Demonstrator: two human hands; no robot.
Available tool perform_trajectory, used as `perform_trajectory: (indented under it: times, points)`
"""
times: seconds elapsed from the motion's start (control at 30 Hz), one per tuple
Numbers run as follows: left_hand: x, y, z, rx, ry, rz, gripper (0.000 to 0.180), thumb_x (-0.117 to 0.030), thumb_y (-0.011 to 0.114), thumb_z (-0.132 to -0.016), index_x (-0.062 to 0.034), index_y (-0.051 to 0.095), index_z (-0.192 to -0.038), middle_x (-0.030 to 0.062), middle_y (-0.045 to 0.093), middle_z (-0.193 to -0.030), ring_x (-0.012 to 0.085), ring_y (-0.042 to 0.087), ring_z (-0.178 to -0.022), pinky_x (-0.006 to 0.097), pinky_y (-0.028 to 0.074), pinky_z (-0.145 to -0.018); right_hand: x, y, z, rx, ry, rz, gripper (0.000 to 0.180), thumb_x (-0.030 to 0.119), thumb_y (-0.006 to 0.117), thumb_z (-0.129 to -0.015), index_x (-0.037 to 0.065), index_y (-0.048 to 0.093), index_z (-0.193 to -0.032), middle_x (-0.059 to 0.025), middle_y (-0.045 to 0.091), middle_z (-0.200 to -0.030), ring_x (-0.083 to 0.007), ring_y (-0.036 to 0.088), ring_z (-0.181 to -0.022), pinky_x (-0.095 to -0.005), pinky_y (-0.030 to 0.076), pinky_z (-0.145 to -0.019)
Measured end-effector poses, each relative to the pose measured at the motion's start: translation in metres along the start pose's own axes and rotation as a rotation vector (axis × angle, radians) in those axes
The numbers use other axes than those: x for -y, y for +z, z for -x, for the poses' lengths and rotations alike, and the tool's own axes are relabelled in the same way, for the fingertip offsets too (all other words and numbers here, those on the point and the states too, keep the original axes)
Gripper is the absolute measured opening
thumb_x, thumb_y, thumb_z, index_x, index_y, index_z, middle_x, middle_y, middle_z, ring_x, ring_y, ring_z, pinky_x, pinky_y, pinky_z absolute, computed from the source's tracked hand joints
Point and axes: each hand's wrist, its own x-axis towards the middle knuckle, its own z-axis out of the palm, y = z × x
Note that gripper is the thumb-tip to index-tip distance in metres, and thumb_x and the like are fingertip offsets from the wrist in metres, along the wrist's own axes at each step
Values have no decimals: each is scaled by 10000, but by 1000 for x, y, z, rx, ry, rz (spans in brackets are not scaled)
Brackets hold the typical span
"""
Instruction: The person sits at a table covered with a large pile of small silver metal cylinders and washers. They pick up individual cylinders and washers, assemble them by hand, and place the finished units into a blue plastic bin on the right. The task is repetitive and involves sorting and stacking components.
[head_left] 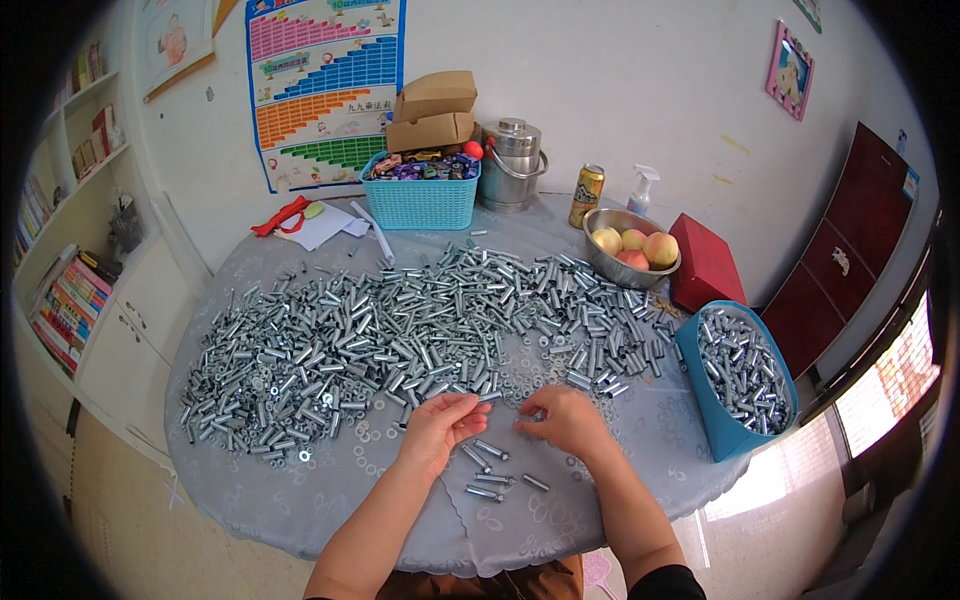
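Note:
My left hand pinches a short metal sleeve between thumb and fingertips; its free end points right. Close beside it, my right hand has its thumb and fingers drawn together, and whatever they hold is too small to make out. Several sleeve anchors lie loose on the grey tablecloth just below and between the hands. Beyond the hands spreads a wide heap of metal sleeves and bolts. Flat washers are scattered along the heap's near side.
A blue bin full of metal anchors stands at the table's right edge. Behind the heap are a turquoise basket of toy cars, a metal canister, a can, a spray bottle, a fruit bowl and a red box.

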Motion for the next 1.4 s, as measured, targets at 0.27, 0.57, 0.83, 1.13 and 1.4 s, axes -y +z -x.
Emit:
perform_trajectory:
  times: [0.27,0.57,0.83,1.13,1.4]
  points:
    - [0,0,0,11,-3,-7,142,-87,627,-814,21,583,-893,154,638,-879,172,626,-710,293,534,-700,-4,8,-1,40,-65,13,187,202,708,-657,69,652,-775,-90,637,-791,-247,598,-734,-347,470,-645]
    - [-2,2,2,3,-15,3,132,-88,630,-811,17,585,-877,156,640,-869,167,626,-698,283,537,-686,6,1,-7,-232,99,-674,186,82,705,-731,53,665,-910,-33,638,-851,-118,549,-721,-242,452,-653]
    - [-2,3,3,0,-12,-16,133,-91,633,-811,19,585,-869,161,640,-867,161,626,-692,273,538,-682,8,5,-6,-203,-89,-589,200,32,694,-726,23,653,-921,-70,623,-948,-153,586,-831,-254,473,-745]
    - [0,7,3,-18,71,-132,157,-104,629,-818,36,578,-869,161,642,-829,162,624,-651,271,543,-645,15,2,-3,-152,-9,-500,192,32,687,-735,19,615,-912,-61,625,-907,-148,582,-827,-267,463,-750]
    - [1,3,2,-2,-16,-108,160,-109,619,-827,39,573,-869,160,639,-828,166,626,-664,263,543,-632,12,1,-6,-298,-321,-323,121,56,669,-756,18,612,-856,-82,631,-875,-200,600,-782,-278,472,-702]
